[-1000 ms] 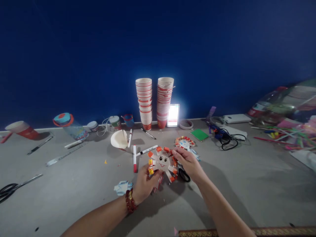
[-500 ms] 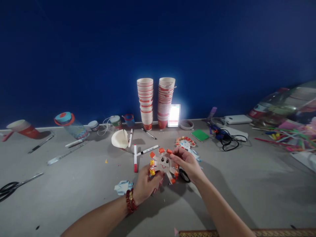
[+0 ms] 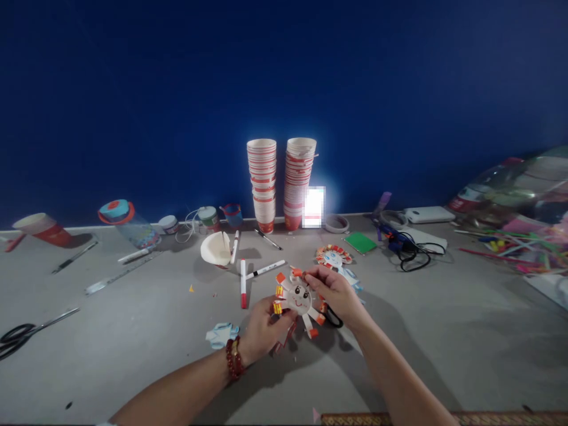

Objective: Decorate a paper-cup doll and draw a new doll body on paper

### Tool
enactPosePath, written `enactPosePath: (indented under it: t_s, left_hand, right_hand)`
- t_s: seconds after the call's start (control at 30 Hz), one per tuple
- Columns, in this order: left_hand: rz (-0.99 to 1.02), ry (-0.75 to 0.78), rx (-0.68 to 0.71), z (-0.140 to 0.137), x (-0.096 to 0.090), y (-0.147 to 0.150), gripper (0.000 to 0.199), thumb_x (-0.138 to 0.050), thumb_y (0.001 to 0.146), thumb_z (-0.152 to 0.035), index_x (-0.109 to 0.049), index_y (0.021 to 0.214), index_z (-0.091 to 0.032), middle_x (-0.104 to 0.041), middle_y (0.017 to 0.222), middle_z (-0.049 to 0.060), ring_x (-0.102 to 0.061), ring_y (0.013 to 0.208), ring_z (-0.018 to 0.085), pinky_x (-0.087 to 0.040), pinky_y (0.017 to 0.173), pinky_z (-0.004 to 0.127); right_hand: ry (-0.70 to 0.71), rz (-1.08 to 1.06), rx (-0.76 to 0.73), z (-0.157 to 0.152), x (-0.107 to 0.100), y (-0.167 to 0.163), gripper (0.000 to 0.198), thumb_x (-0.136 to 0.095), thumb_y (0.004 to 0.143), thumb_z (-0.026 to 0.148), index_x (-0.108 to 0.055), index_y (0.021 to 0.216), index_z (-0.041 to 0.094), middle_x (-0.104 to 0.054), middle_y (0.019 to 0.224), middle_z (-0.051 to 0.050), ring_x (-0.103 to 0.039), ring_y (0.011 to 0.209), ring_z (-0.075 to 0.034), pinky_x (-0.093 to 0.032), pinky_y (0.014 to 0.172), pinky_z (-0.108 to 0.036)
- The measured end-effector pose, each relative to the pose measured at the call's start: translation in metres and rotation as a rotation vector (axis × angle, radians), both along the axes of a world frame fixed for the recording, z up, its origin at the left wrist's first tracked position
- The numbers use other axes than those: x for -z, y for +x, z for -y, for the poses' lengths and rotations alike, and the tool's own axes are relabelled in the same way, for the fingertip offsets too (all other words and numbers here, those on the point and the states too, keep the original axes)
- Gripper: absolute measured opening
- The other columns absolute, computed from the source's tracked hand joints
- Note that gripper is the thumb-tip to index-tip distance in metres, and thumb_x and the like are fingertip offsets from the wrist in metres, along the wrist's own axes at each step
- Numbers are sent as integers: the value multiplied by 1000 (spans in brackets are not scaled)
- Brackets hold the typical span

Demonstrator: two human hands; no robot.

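Between my hands is a cut paper cup (image 3: pixel 300 297) whose round base bears a drawn smiling face. Its side is slit into strips that spread outward, several with curled orange or yellow ends. My left hand (image 3: pixel 268 328) pinches its lower left side. At its top right, the fingers of my right hand (image 3: pixel 335 293) are closed on one of the strips. Black scissor handles (image 3: pixel 333 318) show partly under my right hand. Behind it lies another paper-cup face (image 3: pixel 333 257) with a blue-edged paper cutout (image 3: pixel 350 277). A similar cutout (image 3: pixel 222 336) rests left of my left wrist.
Two tall stacks of paper cups (image 3: pixel 261 189) stand by the blue wall. Markers (image 3: pixel 244 284), a cut white cup (image 3: pixel 215 248) and a ruler (image 3: pixel 118 275) lie leftward, with scissors (image 3: pixel 26 337) at far left. A glue gun (image 3: pixel 397 239) with black cable and a craft-material pile (image 3: pixel 510 242) are right.
The cut cup has shifted slightly right and down and turned a little in my hands. My right fingers remain at its upper right strips.
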State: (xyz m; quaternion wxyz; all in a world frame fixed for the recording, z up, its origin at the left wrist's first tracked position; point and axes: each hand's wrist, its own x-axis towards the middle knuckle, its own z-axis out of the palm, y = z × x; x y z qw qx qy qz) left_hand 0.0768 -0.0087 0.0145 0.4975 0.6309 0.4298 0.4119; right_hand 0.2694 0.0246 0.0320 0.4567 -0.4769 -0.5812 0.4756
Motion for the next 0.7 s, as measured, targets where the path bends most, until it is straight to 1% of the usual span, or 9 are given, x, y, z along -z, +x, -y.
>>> enactPosePath:
  t_s: [0.17, 0.33, 0.4, 0.5, 0.57, 0.63, 0.7]
  left_hand:
    - [-7, 0, 7, 0, -1, -1, 20, -63, 83, -33, -72, 81, -15, -72, 79, 6, -64, 73, 19, -52, 71, 27]
    - [-1, -21, 24, -1, 1, 0, 21, -63, 83, -34, -70, 81, -15, -69, 75, 5, -60, 67, 16, -49, 65, 24]
    - [8, -34, 44, -2, 2, 0, 23, -63, 83, -36, -69, 81, -14, -67, 71, 4, -58, 63, 15, -48, 62, 24]
    - [17, -43, 81, -3, 4, 0, 24, -63, 83, -37, -67, 79, -14, -65, 68, 3, -55, 60, 13, -46, 60, 23]
    - [16, -42, 98, -3, 5, 0, 25, -64, 82, -38, -65, 75, -15, -64, 67, 2, -54, 60, 13, -46, 60, 23]
    - [14, -42, 100, -2, 5, 0, 25, -64, 82, -39, -65, 74, -15, -64, 67, 2, -54, 61, 13, -46, 61, 23]
    - [14, -44, 95, -2, 5, 0, 26, -65, 82, -40, -65, 75, -15, -64, 69, 2, -54, 63, 13, -46, 62, 23]
  right_hand:
    - [-4, -31, 24, 1, 5, -3, 27, -71, 80, 46, -67, 86, 20, -67, 79, -1, -59, 72, -17, -47, 68, -28]
    - [-20, -72, 52, 2, 2, -2, 34, -79, 73, 48, -67, 87, 20, -69, 82, -3, -63, 75, -19, -50, 71, -30]
    - [-9, -77, 28, 2, -4, 0, 37, -76, 76, 51, -68, 96, 20, -71, 90, -5, -65, 82, -21, -52, 74, -32]
    - [36, -29, -31, -1, -14, 3, 38, -62, 88, 53, -69, 109, 22, -73, 101, -8, -67, 93, -24, -53, 79, -34]
    - [73, 64, -68, -3, -18, 3, 35, -57, 92, 50, -70, 110, 23, -74, 98, -7, -68, 91, -24, -52, 80, -34]
    - [98, 137, -102, -5, -18, 2, 31, -59, 92, 46, -73, 106, 23, -74, 93, -6, -68, 86, -23, -52, 78, -34]
    - [100, 137, -123, -6, -16, 1, 27, -62, 90, 43, -74, 104, 23, -75, 89, -5, -68, 83, -22, -52, 77, -33]
